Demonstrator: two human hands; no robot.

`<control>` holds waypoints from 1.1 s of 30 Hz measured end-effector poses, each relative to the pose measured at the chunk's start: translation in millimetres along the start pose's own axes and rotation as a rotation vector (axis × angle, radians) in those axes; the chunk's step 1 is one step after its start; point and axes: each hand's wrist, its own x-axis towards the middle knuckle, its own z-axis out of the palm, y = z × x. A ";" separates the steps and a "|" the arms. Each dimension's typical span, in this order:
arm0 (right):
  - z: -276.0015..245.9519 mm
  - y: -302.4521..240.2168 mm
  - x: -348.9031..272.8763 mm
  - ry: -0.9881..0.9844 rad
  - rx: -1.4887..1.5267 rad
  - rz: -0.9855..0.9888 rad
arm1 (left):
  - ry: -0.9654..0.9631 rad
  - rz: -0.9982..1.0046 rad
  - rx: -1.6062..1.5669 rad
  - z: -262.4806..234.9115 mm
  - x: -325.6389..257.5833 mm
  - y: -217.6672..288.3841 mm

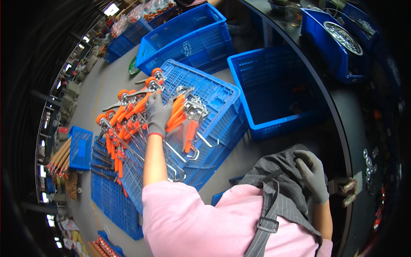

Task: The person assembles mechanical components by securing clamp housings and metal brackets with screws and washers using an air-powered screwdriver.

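Note:
My left hand [157,112], in a grey glove with a red cuff, reaches into a heap of orange-and-silver tools that look like caulking guns [176,115]. Its fingers curl down over one of them, with the fingertips partly hidden. The tools have orange handles, metal levers and thin rods with bent ends. They lie on an upturned blue plastic crate [216,95]. My right hand [311,174], also in a grey glove, hangs beside the dark striped apron [278,165]. Its fingers are loosely bent and apart, holding nothing.
An open blue crate [261,125] stands right of the pile, and stacked blue crates [184,47] stand beyond it. A dark workbench [342,107] curves along the right, bearing a blue bin [319,40] of small metal parts. A small blue crate [81,147] sits at the left.

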 end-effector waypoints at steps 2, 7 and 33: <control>-5.8 5.8 -7.6 0.052 0.050 0.019 | -0.274 -0.135 0.236 30.8 18.3 23.1; -31.3 17.4 -8.0 0.056 0.063 -0.018 | -0.669 -0.389 -0.062 30.2 56.5 -76.3; -178.5 -15.3 -114.0 0.547 0.086 -0.010 | -1.686 0.281 -1.767 -46.1 -183.6 615.6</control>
